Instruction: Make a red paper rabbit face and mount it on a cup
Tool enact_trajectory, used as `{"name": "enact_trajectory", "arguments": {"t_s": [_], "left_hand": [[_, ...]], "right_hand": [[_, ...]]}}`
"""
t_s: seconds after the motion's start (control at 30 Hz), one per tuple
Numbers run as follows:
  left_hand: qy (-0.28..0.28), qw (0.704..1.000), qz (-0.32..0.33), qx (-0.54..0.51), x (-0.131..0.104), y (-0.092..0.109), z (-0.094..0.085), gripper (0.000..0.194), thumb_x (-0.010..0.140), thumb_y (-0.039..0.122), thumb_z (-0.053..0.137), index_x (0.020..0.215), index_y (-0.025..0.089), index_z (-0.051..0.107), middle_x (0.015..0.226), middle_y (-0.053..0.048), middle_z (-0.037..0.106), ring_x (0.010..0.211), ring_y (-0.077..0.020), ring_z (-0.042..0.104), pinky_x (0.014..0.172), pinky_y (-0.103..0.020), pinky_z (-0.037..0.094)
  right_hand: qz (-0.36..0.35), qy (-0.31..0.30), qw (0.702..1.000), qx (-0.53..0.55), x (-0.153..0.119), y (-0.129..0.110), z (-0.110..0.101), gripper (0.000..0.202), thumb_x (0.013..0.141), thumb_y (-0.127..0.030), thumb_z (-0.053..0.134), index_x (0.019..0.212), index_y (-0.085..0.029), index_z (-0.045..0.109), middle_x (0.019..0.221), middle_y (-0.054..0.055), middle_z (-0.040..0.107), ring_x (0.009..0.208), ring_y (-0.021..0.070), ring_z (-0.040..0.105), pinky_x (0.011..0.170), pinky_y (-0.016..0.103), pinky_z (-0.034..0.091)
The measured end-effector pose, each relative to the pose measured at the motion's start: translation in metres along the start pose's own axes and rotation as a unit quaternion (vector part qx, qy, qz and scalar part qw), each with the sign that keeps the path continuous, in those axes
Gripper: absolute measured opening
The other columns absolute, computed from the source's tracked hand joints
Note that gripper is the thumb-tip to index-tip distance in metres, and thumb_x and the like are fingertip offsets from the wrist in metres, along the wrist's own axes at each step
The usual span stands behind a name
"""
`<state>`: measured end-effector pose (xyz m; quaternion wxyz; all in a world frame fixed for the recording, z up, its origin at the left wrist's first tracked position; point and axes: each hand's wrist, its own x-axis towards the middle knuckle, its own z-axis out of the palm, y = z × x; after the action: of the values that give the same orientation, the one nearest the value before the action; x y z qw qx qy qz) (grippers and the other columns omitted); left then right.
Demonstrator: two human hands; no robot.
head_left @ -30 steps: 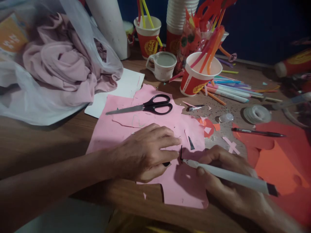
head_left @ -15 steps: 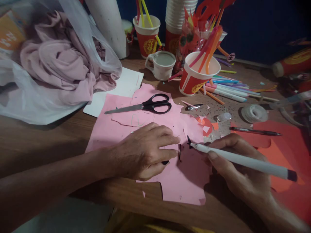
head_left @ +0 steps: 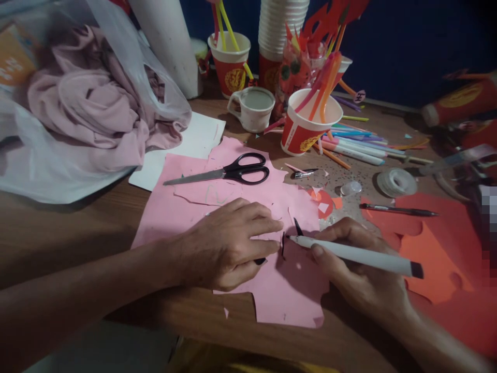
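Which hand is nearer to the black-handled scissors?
Left. The left hand rests on the pink paper, just below the scissors in view; the right hand, white marker in its grip, is farther, to their lower right.

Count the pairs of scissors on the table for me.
1 pair: the black-handled scissors lie on pink paper, beyond the left hand. Others could be hidden.

Left hand (head_left: pixel 236 246), right hand (head_left: pixel 367 287): bare, slim-fingered, knuckles creased. Forearms (head_left: pixel 104 285) bare, tapering to narrow wrists. Dark yellow cloth (head_left: pixel 221 357) at bottom, unclear if worn.
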<state>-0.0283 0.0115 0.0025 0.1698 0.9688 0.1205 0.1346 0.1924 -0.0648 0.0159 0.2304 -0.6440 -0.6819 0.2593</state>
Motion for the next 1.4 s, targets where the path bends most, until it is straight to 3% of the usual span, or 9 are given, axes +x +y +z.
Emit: {"name": "enact_trajectory", "arguments": {"t_s": [0.4,0.67,1.0,1.27,1.4], "left_hand": [[0.006,1.0,-0.003,-0.002,0.0003,0.0001,-0.0005,0.022,0.078,0.014,0.052,0.098,0.017,0.062,0.117,-0.009,0.06,0.103,-0.0241,0.049,0.084,-0.04,0.039],[0.003,1.0,0.003,0.0,0.0001,-0.0012,0.001,0.022,0.079,0.015,0.053,0.098,0.018,0.062,0.118,-0.008,0.059,0.103,-0.024,0.049,0.082,-0.039,0.039],[-0.009,1.0,-0.003,0.002,0.001,0.0,-0.001,0.021,0.08,0.015,0.051,0.097,0.018,0.062,0.118,-0.008,0.059,0.103,-0.0244,0.049,0.082,-0.04,0.04],[-0.001,1.0,0.001,0.001,0.0005,-0.0012,0.0003,0.019,0.08,0.015,0.051,0.096,0.017,0.062,0.118,-0.008,0.059,0.103,-0.0243,0.048,0.083,-0.039,0.038],[0.002,1.0,0.003,0.005,0.0005,-0.0012,0.0004,0.019,0.08,0.015,0.052,0.096,0.017,0.062,0.117,-0.007,0.06,0.103,-0.0239,0.048,0.083,-0.038,0.037]], "right_hand": [[-0.012,0.053,0.999,-0.002,0.0022,-0.0019,0.0081,0.008,0.079,-0.026,0.06,0.071,-0.023,0.059,0.064,0.0,0.067,0.054,0.0149,0.063,0.045,0.024,0.046],[-0.018,0.031,0.999,-0.009,0.002,0.0,0.0047,0.007,0.076,-0.023,0.059,0.07,-0.022,0.059,0.063,-0.001,0.066,0.052,0.0136,0.061,0.046,0.023,0.045],[0.006,-0.007,0.997,0.071,-0.0019,-0.0053,0.0025,0.013,0.079,-0.026,0.055,0.067,-0.022,0.055,0.057,0.0,0.063,0.047,0.0127,0.056,0.037,0.023,0.036],[-0.009,-0.018,0.997,0.08,-0.0026,-0.0067,0.0013,0.014,0.077,-0.028,0.055,0.065,-0.021,0.055,0.048,-0.005,0.054,0.036,0.0076,0.043,0.035,0.021,0.032],[-0.005,-0.02,0.996,0.084,-0.0039,-0.0068,0.0013,0.013,0.077,-0.027,0.055,0.065,-0.021,0.054,0.05,-0.005,0.055,0.038,0.0076,0.044,0.036,0.021,0.033]]}}
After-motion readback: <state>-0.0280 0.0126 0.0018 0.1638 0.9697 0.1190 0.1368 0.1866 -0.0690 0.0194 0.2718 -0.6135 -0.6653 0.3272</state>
